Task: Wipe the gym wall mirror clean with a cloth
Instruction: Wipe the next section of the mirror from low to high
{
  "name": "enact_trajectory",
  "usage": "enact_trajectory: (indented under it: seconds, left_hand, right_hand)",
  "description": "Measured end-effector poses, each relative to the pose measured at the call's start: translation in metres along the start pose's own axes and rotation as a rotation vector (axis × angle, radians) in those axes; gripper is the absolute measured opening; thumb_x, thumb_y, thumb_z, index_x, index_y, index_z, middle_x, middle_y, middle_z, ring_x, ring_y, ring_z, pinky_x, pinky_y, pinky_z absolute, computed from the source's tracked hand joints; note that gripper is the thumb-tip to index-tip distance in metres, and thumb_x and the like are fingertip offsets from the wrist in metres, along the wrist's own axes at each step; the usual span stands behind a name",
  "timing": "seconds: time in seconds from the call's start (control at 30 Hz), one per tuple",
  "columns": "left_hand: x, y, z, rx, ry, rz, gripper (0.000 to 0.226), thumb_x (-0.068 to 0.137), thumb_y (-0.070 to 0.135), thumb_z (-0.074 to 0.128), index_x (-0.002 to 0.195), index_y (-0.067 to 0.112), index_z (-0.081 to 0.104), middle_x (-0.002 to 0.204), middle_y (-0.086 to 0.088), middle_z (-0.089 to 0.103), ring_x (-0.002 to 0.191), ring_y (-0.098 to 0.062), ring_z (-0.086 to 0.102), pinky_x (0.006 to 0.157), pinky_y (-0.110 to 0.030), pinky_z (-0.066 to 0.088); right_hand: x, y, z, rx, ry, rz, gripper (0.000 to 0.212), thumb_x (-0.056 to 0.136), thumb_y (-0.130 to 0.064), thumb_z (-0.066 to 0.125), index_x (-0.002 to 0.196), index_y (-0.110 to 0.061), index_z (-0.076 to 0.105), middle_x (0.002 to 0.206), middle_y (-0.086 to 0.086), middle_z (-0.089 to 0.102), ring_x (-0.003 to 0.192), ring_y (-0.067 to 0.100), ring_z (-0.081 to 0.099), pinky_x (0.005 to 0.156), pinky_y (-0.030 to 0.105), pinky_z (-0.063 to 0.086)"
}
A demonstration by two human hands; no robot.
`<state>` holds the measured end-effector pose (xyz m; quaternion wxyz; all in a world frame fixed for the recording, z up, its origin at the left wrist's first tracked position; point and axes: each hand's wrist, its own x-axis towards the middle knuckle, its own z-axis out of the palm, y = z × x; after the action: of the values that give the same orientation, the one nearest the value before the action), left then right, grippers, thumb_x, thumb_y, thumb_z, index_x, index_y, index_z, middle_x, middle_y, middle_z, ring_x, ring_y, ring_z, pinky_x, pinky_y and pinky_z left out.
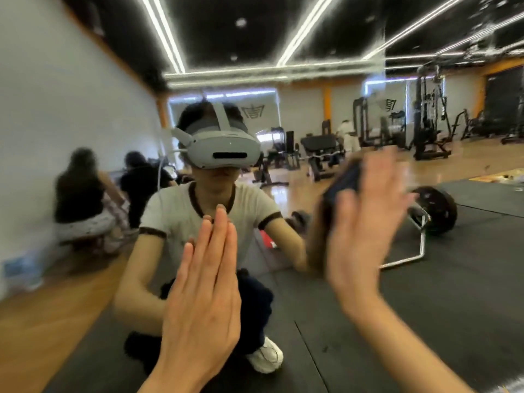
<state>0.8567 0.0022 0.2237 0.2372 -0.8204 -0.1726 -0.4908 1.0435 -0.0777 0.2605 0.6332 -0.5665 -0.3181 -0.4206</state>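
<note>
- The mirror (354, 293) fills nearly the whole view; a vertical seam between panels is seen at upper right, and a white wall meets the glass along the left.
- The left hand (202, 293) is laid flat on the glass, fingers straight and pressed together, nothing being held; its fingertips meet their own reflection at chest height of the reflected crouching person.
- The right hand (365, 219) is spread open and blurred, its straight fingers pressed against a dark cloth (344, 180) that is pinned between palm and glass.
- The cloth is seen just above and left of the right fingers, its edges smeared by blur, so its full outline cannot be told.
- The two hands are kept apart, with bare glass between them and to the right of the right hand.
- In the reflection, a barbell (433, 211) is seen lying on black floor mats (425, 321), with gym machines (428, 123) well behind on wooden floor.
- Seated people (82, 194) are reflected at the left.
</note>
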Motion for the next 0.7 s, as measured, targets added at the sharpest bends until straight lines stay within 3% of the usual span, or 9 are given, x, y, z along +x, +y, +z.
enact_trajectory:
  seconds: [0.1, 0.17, 0.23, 0.33, 0.43, 0.47, 0.53, 0.6, 0.7]
  left_hand:
    - [0.001, 0.000, 0.001, -0.006, 0.020, 0.004, 0.069, 0.095, 0.012, 0.034, 0.160, 0.002, 0.013, 0.170, -0.010, 0.006, 0.157, -0.024, 0.005, 0.127, -0.035, 0.000]
    - [0.001, 0.000, 0.000, 0.016, 0.005, 0.001, 0.068, 0.095, 0.014, 0.033, 0.159, 0.001, 0.015, 0.170, -0.011, 0.006, 0.157, -0.024, 0.004, 0.127, -0.035, -0.001]
    - [0.001, 0.000, -0.001, 0.037, -0.003, 0.002, 0.068, 0.095, 0.017, 0.033, 0.158, -0.001, 0.015, 0.169, -0.013, 0.006, 0.157, -0.025, 0.003, 0.127, -0.035, -0.001]
    - [0.002, 0.001, 0.001, 0.044, -0.005, 0.001, 0.070, 0.095, 0.018, 0.033, 0.159, 0.000, 0.011, 0.169, -0.013, 0.003, 0.157, -0.025, 0.002, 0.127, -0.035, -0.001]
    - [0.002, 0.002, 0.001, 0.036, -0.009, -0.017, 0.069, 0.095, 0.018, 0.032, 0.159, 0.000, 0.012, 0.169, -0.012, 0.004, 0.157, -0.023, 0.000, 0.127, -0.035, -0.001]
    - [0.001, 0.002, 0.001, 0.033, -0.008, -0.022, 0.068, 0.095, 0.017, 0.032, 0.159, 0.000, 0.013, 0.169, -0.012, 0.004, 0.157, -0.023, -0.001, 0.127, -0.035, -0.001]
    - [0.000, 0.003, 0.001, 0.020, 0.003, -0.020, 0.067, 0.096, 0.017, 0.031, 0.159, 0.000, 0.013, 0.170, -0.009, 0.001, 0.157, -0.022, -0.001, 0.127, -0.034, -0.002]
    - [0.001, 0.003, 0.000, 0.009, 0.007, -0.018, 0.068, 0.096, 0.017, 0.032, 0.160, 0.002, 0.012, 0.170, -0.005, -0.002, 0.157, -0.020, -0.002, 0.126, -0.033, -0.004]
    - [0.001, 0.004, -0.001, 0.029, 0.014, -0.021, 0.069, 0.096, 0.019, 0.032, 0.159, 0.002, 0.011, 0.170, -0.005, -0.004, 0.157, -0.020, -0.003, 0.126, -0.034, -0.004]
  right_hand:
    - [-0.062, -0.032, 0.014, -0.063, -0.243, -0.550, 0.049, 0.108, -0.033, 0.032, 0.155, -0.021, 0.025, 0.162, 0.000, 0.026, 0.154, 0.025, 0.012, 0.125, 0.042, 0.002]
    - [-0.057, -0.005, 0.004, -0.145, -0.299, -0.705, 0.049, 0.109, -0.036, 0.033, 0.156, -0.023, 0.027, 0.163, -0.003, 0.024, 0.155, 0.021, 0.012, 0.125, 0.041, 0.004]
    - [-0.035, 0.039, -0.015, -0.183, -0.282, -0.653, 0.050, 0.110, -0.038, 0.027, 0.157, -0.022, 0.025, 0.167, -0.006, 0.014, 0.155, 0.017, 0.005, 0.125, 0.041, 0.001]
    - [-0.016, 0.102, -0.045, -0.173, -0.211, -0.294, 0.051, 0.110, -0.038, 0.021, 0.158, -0.020, 0.022, 0.168, -0.009, 0.006, 0.156, 0.016, 0.000, 0.125, 0.044, -0.003]
    - [-0.030, 0.078, -0.036, -0.114, -0.059, 0.076, 0.052, 0.107, -0.025, 0.028, 0.158, -0.016, 0.022, 0.167, -0.002, 0.012, 0.155, 0.023, 0.005, 0.123, 0.050, -0.003]
    - [-0.042, 0.055, -0.025, -0.105, -0.059, 0.086, 0.054, 0.102, -0.020, 0.031, 0.155, -0.014, 0.027, 0.166, 0.000, 0.015, 0.154, 0.028, 0.009, 0.122, 0.051, -0.002]
    - [-0.075, 0.010, -0.005, -0.098, -0.172, -0.189, 0.053, 0.098, -0.019, 0.036, 0.151, -0.016, 0.033, 0.166, 0.001, 0.020, 0.151, 0.031, 0.017, 0.122, 0.048, 0.002]
    - [-0.102, -0.006, -0.002, -0.086, -0.305, -0.512, 0.050, 0.105, -0.022, 0.033, 0.155, -0.023, 0.029, 0.168, -0.006, 0.015, 0.154, 0.025, 0.016, 0.125, 0.045, 0.003]
    - [-0.085, 0.046, -0.021, -0.150, -0.323, -0.594, 0.053, 0.109, -0.027, 0.028, 0.161, -0.027, 0.016, 0.169, -0.010, 0.006, 0.155, 0.019, 0.011, 0.125, 0.041, 0.001]
